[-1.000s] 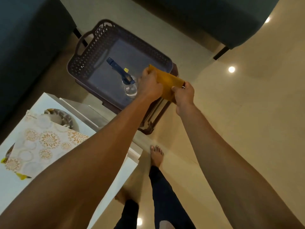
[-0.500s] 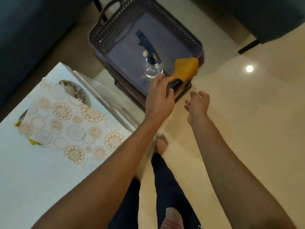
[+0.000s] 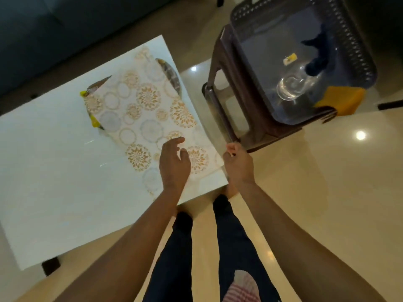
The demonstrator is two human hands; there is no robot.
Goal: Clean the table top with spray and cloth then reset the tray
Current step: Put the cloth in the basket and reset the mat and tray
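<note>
The white table top (image 3: 54, 171) carries a patterned mat (image 3: 148, 114) with gold and grey circles, lying over a tray (image 3: 172, 75) whose dark rim shows at the mat's edges. My left hand (image 3: 174, 164) hovers over the mat's near corner with relaxed fingers and holds nothing. My right hand (image 3: 238, 164) is at the table's right edge, fingers loosely curled, empty. The clear spray bottle (image 3: 292, 86) with a blue head lies in the grey basket (image 3: 357, 51) at the upper right. The yellow cloth (image 3: 342, 101) hangs over the basket's near rim.
The basket sits on a brown plastic stool (image 3: 229, 101) right of the table. A dark sofa (image 3: 65, 29) runs along the far side. My legs and feet stand on the glossy beige floor (image 3: 327, 192) between table and stool.
Both hands let go of the yellow cloth at the basket rim and drew back to the table's near corner. The view swung left toward the mat.
</note>
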